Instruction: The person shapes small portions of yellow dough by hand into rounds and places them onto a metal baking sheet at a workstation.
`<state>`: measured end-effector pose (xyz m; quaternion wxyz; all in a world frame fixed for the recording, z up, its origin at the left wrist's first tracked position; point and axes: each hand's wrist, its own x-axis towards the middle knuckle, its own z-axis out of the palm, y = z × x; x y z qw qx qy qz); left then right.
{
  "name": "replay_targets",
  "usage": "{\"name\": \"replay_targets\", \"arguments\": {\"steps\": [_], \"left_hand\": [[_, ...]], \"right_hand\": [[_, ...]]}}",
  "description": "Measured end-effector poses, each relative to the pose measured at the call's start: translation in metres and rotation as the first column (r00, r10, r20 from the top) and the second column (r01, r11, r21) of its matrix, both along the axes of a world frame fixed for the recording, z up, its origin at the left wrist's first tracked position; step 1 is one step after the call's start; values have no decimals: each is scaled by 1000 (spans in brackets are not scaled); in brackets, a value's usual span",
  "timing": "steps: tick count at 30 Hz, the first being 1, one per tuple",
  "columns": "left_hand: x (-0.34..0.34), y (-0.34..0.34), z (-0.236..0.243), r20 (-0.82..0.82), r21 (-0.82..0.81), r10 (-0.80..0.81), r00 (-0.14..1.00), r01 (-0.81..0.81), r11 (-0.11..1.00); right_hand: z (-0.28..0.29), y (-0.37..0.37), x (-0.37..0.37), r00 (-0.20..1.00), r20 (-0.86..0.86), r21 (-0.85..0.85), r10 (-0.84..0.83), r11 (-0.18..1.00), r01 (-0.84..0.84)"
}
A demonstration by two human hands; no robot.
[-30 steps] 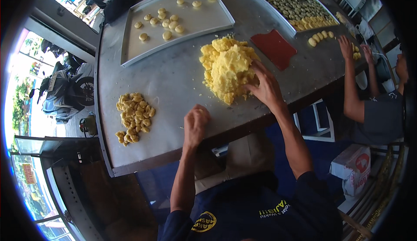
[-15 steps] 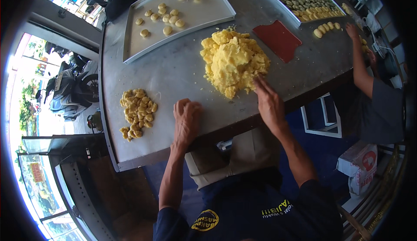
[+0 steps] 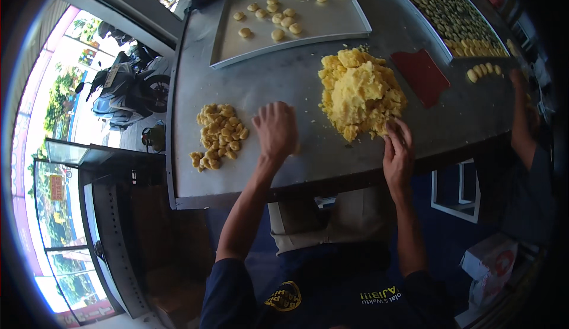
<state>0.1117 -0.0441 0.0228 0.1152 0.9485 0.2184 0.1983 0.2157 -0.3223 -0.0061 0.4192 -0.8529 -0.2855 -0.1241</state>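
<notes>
My left hand is over the metal tabletop with its fingers curled down; anything under them is hidden. A small pale lump shows beside its palm. To its left lies a heap of small dough pieces. A large crumbly mound of yellow mash sits to its right. At the mound's near right edge is my right hand, its fingers bent and apart from the thumb, with the fingertips at the mash.
A shallow metal tray with several round dough pieces lies beyond. Right of the mound is a red flat sheet. A fuller tray and a row of dough pieces lie near another person's arm. A motorcycle stands left.
The view has turned, shifting the table to the right in the picture. My left hand has moved forward, slightly nearer the dough heap. My right fingers, straighter before, are now bent at the mash.
</notes>
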Motion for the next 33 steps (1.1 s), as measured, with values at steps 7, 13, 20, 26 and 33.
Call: {"name": "replay_targets", "arguments": {"steps": [7,13,20,26,33], "left_hand": [[-39,-6,-5,-112,-16,-245,963,245,969],[-52,8,65,-24,-364,-244,970,219,906],[-74,85,27,-200,100,-293,935,316,943],[-109,84,24,-243,78,-251,937,277,958],[-115,87,41,-150,-166,-274,950,249,954]], "right_hand": [[3,-3,5,999,-38,9,-18,1000,18],[-3,-2,14,991,-134,94,6,996,7],[38,11,-11,998,-12,-125,-65,990,63],[0,13,12,995,27,-225,-96,969,100],[22,-23,34,997,-69,-247,-17,969,-1]]}}
